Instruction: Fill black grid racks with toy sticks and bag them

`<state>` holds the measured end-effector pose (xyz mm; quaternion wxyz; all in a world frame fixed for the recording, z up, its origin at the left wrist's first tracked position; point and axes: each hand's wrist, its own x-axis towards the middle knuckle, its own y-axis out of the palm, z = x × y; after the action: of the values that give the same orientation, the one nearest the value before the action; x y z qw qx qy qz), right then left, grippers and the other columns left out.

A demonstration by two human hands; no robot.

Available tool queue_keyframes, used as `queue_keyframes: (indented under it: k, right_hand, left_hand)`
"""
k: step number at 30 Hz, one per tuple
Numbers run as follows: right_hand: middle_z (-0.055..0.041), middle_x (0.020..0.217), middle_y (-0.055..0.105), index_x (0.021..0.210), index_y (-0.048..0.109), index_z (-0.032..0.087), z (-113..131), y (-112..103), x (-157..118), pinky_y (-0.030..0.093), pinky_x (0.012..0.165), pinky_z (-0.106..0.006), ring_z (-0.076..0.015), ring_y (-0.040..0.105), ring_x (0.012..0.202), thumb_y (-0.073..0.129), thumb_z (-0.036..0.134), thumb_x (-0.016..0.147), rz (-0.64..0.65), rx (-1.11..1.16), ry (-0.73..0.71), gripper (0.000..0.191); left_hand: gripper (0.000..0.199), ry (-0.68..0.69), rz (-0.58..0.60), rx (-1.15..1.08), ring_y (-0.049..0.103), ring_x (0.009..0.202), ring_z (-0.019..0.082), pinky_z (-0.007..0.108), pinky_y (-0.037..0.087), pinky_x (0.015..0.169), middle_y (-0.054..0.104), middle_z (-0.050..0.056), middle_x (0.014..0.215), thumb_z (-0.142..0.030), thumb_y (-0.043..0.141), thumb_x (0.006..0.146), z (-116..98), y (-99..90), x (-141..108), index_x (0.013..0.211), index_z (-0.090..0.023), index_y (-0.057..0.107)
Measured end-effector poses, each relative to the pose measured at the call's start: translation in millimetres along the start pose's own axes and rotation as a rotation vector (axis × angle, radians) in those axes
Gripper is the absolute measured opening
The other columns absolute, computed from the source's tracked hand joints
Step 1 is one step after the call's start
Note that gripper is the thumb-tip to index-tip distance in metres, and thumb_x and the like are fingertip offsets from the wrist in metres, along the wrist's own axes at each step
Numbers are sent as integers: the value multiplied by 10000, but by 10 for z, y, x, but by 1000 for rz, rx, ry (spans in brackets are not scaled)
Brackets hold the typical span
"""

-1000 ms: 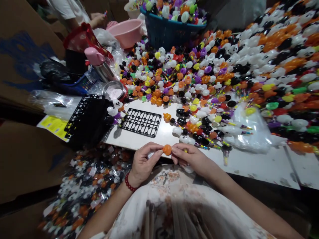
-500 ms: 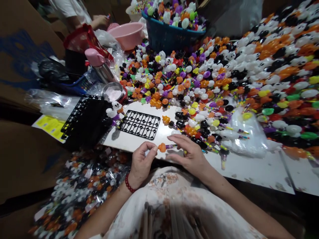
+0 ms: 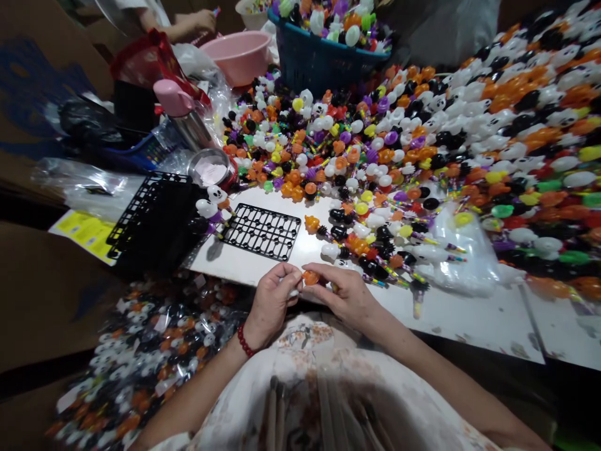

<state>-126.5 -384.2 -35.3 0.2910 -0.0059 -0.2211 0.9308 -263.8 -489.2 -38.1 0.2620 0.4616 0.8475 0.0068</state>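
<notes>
Between my two hands is a pencil with an orange figure-shaped topper (image 3: 310, 277); its barrel is hidden now by my right fingers. My left hand (image 3: 275, 300) is closed, thumb and forefinger pinching at the topper's left side. My right hand (image 3: 350, 294) closes on the topper from the right with thumb and fingertips. Just beyond them a black plastic grid tray (image 3: 263, 230) lies flat on the white table (image 3: 230, 266). At the tray's left end, a few pencils with white and purple toppers (image 3: 208, 208) stick up.
Heaps of topped pencils (image 3: 361, 160) spread over the back and right. Clear plastic bags (image 3: 464, 257) lie at right. Stacked black trays (image 3: 159, 219), a metal bowl (image 3: 210, 169) and a pink-lidded flask (image 3: 183, 113) stand left. Behind are a blue basket (image 3: 323, 62) and another person's arm (image 3: 183, 28).
My right hand has moved left and its fingers have closed on the orange-topped pencil, covering the barrel that showed before. My left hand keeps its pinch. The view has shifted slightly.
</notes>
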Motion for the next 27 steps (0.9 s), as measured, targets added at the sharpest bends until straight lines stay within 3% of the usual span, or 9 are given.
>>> queue_keyframes:
  k: [3,7,11,17,21,27]
  right_hand:
    - [-75,1079,729,1195,680,238,39,-57,-4,514,825,-311,-205,679,936,527,374,976,62,-31,-10,300]
    - [-84,1012,732,1210,646,218,106,-82,-18,496,764,-302,-203,672,870,521,366,976,106,-98,23,303]
    - [-47,924,732,1131,646,213,161,-84,-20,478,711,-277,-178,664,791,556,342,961,137,-81,55,232]
    - [-62,1114,730,1158,682,227,176,-149,2,495,833,-293,-189,681,956,538,324,977,169,-26,-36,252]
    - [-62,995,747,1190,693,233,146,-184,5,494,760,-283,-178,683,848,544,323,970,207,-32,-37,281]
    - [-22,901,731,1063,683,197,111,-172,7,457,671,-245,-144,631,754,624,327,918,244,73,133,204]
  left_hand:
    - [322,67,27,71,494,575,85,184,358,466,537,-20,769,-511,499,928,-42,0,-16,822,-207,520]
    - [411,115,-28,207,518,569,114,231,430,458,525,-1,806,-583,392,955,-33,-13,-13,818,-219,524]
    - [463,148,-56,267,508,561,126,241,434,431,521,3,770,-645,380,934,0,-22,0,817,-223,531]
    - [484,162,-20,291,512,554,125,237,439,428,533,3,755,-660,381,927,19,-43,16,810,-218,538]
    - [492,175,20,301,491,512,110,232,421,429,514,-14,701,-663,383,926,76,-63,38,791,-211,524]
    - [531,171,56,344,489,477,107,233,409,459,515,-16,620,-650,342,948,106,-74,49,755,-196,537]
